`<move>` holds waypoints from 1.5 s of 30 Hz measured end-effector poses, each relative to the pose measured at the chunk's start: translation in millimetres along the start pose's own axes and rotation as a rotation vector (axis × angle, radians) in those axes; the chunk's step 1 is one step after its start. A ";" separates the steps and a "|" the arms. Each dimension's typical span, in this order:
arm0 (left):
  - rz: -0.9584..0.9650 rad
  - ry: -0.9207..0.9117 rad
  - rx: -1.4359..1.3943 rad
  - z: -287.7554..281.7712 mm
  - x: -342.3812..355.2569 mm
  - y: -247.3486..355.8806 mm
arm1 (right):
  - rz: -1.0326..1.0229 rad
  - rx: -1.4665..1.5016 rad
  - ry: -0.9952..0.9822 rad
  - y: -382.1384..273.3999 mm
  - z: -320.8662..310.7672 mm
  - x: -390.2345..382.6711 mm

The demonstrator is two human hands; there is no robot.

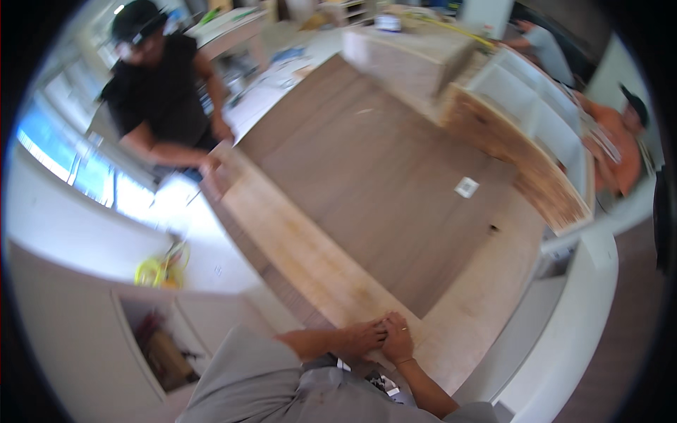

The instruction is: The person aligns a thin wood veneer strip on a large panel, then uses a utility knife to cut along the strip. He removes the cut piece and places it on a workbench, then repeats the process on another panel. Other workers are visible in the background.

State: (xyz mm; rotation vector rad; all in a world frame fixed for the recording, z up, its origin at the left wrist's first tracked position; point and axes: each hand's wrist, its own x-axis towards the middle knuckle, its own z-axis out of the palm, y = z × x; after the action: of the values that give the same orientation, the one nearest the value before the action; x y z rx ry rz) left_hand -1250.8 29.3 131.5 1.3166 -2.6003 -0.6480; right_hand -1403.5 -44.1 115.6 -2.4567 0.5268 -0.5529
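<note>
A long pale wooden board lies slantwise over a large brown wood-grain sheet. Both my hands meet at the board's near end. My left hand comes in from the left, its fingers closed over the end edge. Right beside it, touching it, my right hand is also closed on the board, with a ring on one finger. The undersides of my fingers are hidden. At the board's far end, a person in a dark shirt and cap has a hand on it.
Under the sheet is a pale panel. A white cabinet carcass with a raw wood side stands at the right, near a person in orange. Another person is behind. Yellow hose lies on the left floor; an open cubby is near left.
</note>
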 end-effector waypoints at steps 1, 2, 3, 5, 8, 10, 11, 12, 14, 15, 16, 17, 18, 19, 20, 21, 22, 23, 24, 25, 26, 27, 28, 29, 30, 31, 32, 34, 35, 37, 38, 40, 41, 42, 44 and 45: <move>0.044 0.056 -0.022 8.4 2.4 -3.5 | 0.031 -0.078 0.036 -4.0 -4.2 2.5; 0.052 0.093 -0.030 10.0 3.9 -5.8 | 0.023 -0.060 0.049 -5.5 -7.5 5.8; 0.051 0.132 -0.042 11.9 3.3 -6.8 | -0.010 -0.043 0.015 -6.5 -9.6 9.1; 0.088 0.022 -0.045 13.0 0.1 -7.8 | 0.031 0.057 0.023 -7.5 -12.1 18.1; 0.065 0.189 -0.138 24.7 -8.8 -1.8 | 0.225 0.174 -0.209 -18.9 -12.8 80.6; 0.110 0.173 -0.095 20.2 -4.5 -8.1 | 0.051 0.203 -0.116 -25.9 -2.7 147.2; 0.142 0.181 -0.041 19.4 -5.4 -8.1 | 0.000 0.214 -0.164 -35.8 0.7 185.0; 0.148 0.179 -0.040 17.3 -3.0 -9.4 | -0.166 0.207 -0.091 -31.3 14.0 218.6; 0.148 0.161 -0.033 18.3 -2.3 -8.4 | -0.149 0.242 -0.189 -49.0 26.4 275.3; 0.154 0.159 -0.042 21.5 -1.8 -8.6 | -0.198 0.203 -0.210 -53.1 37.5 296.3; 0.140 0.160 -0.036 23.7 -0.7 -9.4 | -0.244 0.164 -0.230 -54.9 48.8 311.5; 0.123 0.165 -0.029 24.0 1.0 -9.5 | -0.234 0.164 -0.236 -57.8 59.1 320.4; 0.130 0.165 -0.039 24.5 1.9 -8.7 | -0.247 0.134 -0.295 -61.0 68.8 326.7; 0.115 0.144 -0.043 22.3 0.4 -8.2 | -0.264 0.108 -0.355 -64.5 77.5 331.8; 0.102 0.124 -0.048 19.8 -0.8 -8.0 | -0.255 0.110 -0.360 -65.5 82.9 334.8; 0.106 0.124 -0.057 17.7 -1.2 -8.5 | -0.248 0.118 -0.358 -65.5 87.2 336.8; 0.110 0.139 -0.046 15.6 -2.1 -8.9 | -0.246 0.128 -0.357 -66.3 91.0 339.4; 0.114 0.154 -0.034 15.3 -2.5 -9.0 | -0.241 0.130 -0.363 -66.0 93.7 342.6; 0.115 0.155 -0.042 16.5 -2.6 -8.7 | -0.208 0.118 -0.391 -65.4 95.9 346.0; 0.116 0.174 -0.057 18.2 -3.4 -8.9 | -0.174 0.104 -0.416 -64.0 99.4 349.7; 0.119 0.193 -0.072 19.7 -3.5 -9.2 | -0.168 0.105 -0.418 -61.3 101.4 353.3; 0.123 0.191 -0.078 20.7 -1.0 -10.0 | -0.181 0.102 -0.423 -57.3 101.9 356.9; 0.111 0.086 -0.131 21.3 2.8 -9.7 | -0.192 0.100 -0.429 -54.6 102.9 358.9; 0.101 -0.020 -0.183 22.2 4.4 -8.8 | -0.182 0.100 -0.431 -52.7 104.4 360.3; 0.108 -0.023 -0.190 23.9 2.8 -7.2 | -0.213 0.115 -0.332 -50.5 105.6 361.2; 0.104 0.017 -0.137 23.2 1.1 -7.5 | -0.245 0.130 -0.233 -51.8 102.7 364.3; 0.101 0.056 -0.084 22.6 0.1 -7.7 | -0.235 0.130 -0.233 -52.7 99.5 367.9; 0.108 0.073 -0.077 22.8 -0.9 -7.6 | -0.124 0.078 -0.129 -57.5 91.6 377.0; 0.115 0.092 -0.062 23.3 -0.5 -7.5 | -0.108 0.077 -0.127 -57.5 86.1 383.5; 0.113 0.055 -0.131 27.1 2.9 -9.4 | -0.329 -0.173 -0.096 -56.5 77.3 399.4; 0.097 0.025 -0.193 30.3 1.5 -9.6 | -0.304 -0.170 -0.098 -60.7 74.8 407.1; 0.097 0.006 -0.206 22.8 2.1 -9.4 | -0.462 -0.351 -0.262 -58.2 69.4 420.9; 0.080 0.003 -0.200 18.6 4.5 -10.9 | -0.531 -0.365 -0.206 -46.5 69.6 427.3; 0.122 -0.014 -0.227 19.5 5.1 -10.3 | -0.592 -0.383 -0.154 -32.5 71.0 432.5; 0.095 0.121 -0.233 21.6 10.8 -13.9 | -0.828 -0.531 -0.082 -0.4 73.3 448.7; 0.090 0.114 -0.209 19.4 7.3 -16.1 | -0.879 -0.658 -0.163 -7.2 74.2 453.3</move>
State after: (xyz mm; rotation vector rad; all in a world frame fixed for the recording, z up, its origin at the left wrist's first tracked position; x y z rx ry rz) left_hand -1249.8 21.1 106.6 1.1322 -2.4103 -0.7807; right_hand -985.9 -222.3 185.1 -3.2827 -0.5884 -0.5450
